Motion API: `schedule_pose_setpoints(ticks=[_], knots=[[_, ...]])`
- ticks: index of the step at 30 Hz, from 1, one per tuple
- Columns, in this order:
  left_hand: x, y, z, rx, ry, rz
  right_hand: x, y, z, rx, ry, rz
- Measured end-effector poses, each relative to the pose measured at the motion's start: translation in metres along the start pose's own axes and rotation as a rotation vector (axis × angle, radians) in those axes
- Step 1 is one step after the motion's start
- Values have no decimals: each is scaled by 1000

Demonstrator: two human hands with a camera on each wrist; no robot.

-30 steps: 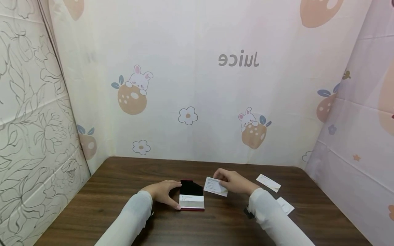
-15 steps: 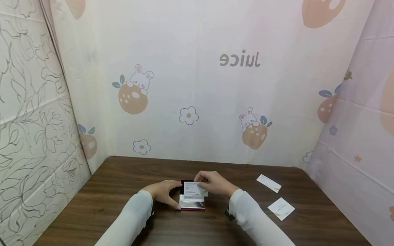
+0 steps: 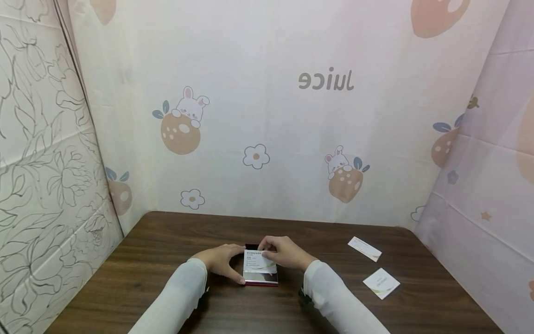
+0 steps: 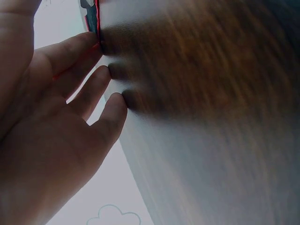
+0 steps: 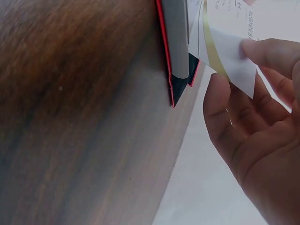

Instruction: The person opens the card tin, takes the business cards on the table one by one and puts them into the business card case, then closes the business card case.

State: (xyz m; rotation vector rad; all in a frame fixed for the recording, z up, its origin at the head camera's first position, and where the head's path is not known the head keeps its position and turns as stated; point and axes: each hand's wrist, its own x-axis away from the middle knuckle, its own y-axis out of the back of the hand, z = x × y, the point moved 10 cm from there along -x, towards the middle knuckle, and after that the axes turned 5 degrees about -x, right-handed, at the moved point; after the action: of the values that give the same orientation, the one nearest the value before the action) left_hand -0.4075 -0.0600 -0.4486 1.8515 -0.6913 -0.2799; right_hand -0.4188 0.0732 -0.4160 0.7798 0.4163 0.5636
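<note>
A small red-edged card case (image 3: 260, 277) with a silver front and black lining lies open on the dark wooden table (image 3: 146, 278). My left hand (image 3: 222, 262) grips its left side, thumb near the front corner, fingers (image 4: 101, 79) against the red edge (image 4: 97, 21). My right hand (image 3: 280, 252) pinches a white business card (image 3: 257, 261) and holds it over the case's opening. In the right wrist view the card (image 5: 229, 42) sits between thumb and fingers (image 5: 269, 54), just beside the case (image 5: 177, 47).
Two more white business cards lie on the table to the right, one (image 3: 364, 248) farther back and one (image 3: 381, 282) nearer the front. Patterned cloth walls enclose the table on the back and both sides.
My right hand carried the card leftward from beside the case to over it, then lowered it onto the opening. The left hand stayed on the case.
</note>
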Motion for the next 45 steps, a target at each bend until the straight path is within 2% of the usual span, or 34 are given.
schedule_pose_setpoints(ticks=[10, 24, 34, 45], knots=[[1, 1, -3, 2, 8, 13, 2, -2, 1, 14, 2, 17], [2, -1, -2, 12, 3, 17, 8, -22, -7, 34, -29, 166], [1, -5, 3, 17, 1, 26, 12, -24, -9, 80, -54, 171], [3, -1, 0, 17, 5, 13, 17, -19, -4, 109, -11, 179]])
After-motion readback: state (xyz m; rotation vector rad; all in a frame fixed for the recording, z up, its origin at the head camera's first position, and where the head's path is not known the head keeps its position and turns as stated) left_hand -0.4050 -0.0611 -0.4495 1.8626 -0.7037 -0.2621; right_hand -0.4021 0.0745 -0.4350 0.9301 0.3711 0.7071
